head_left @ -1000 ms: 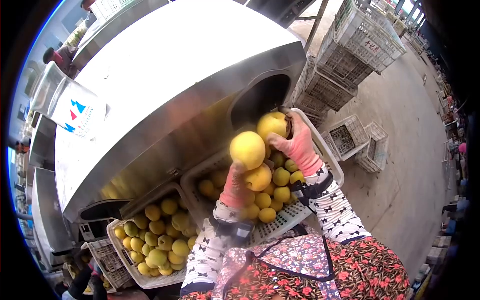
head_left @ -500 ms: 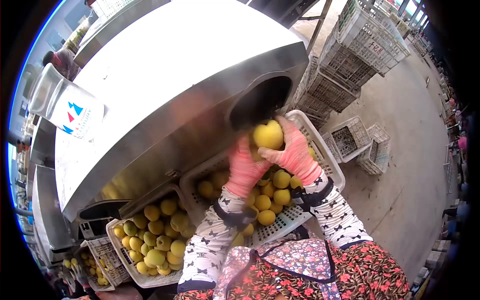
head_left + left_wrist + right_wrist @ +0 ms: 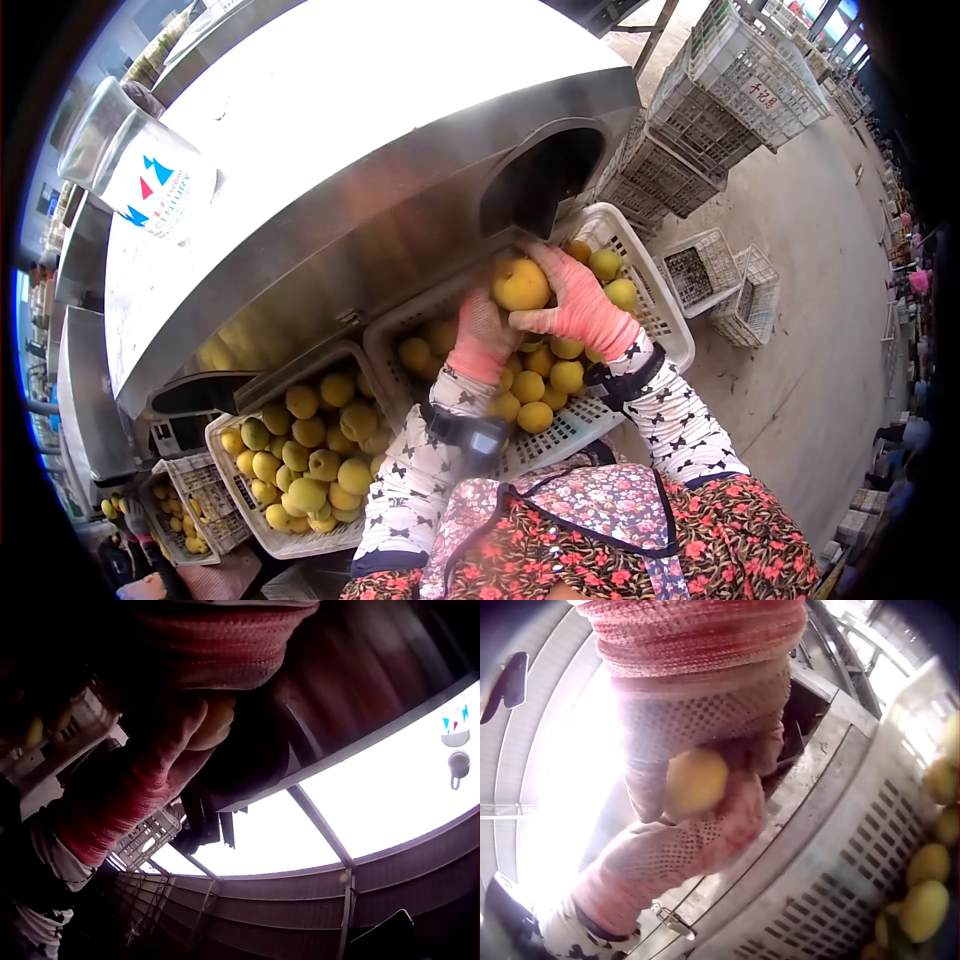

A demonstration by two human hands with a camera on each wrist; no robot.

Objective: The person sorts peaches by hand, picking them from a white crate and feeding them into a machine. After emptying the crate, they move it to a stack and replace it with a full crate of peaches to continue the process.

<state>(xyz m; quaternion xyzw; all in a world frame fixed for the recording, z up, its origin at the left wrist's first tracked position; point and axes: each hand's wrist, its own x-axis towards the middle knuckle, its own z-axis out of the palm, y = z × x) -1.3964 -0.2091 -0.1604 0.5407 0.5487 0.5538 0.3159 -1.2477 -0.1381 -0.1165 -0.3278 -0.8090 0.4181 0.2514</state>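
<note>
Both gloved hands meet over a crate and hold a round yellow fruit between them. The left hand curls round its left and lower side; the right hand has its fingers behind it and its thumb across the front. In the right wrist view the fruit shows between the right hand above and the left hand below. The left wrist view is dark, with part of the fruit against the right hand. More yellow fruit lies in the crate beneath.
A metal machine with a dark opening stands just beyond the hands. A second crate of fruit is at left. A clear jug stands on the white top; stacked crates and two on the floor are at right.
A second ago the hands were apart with separate fruits. They have come together round one fruit and moved down, away from the opening; another fruit below the left hand is no longer seen.
</note>
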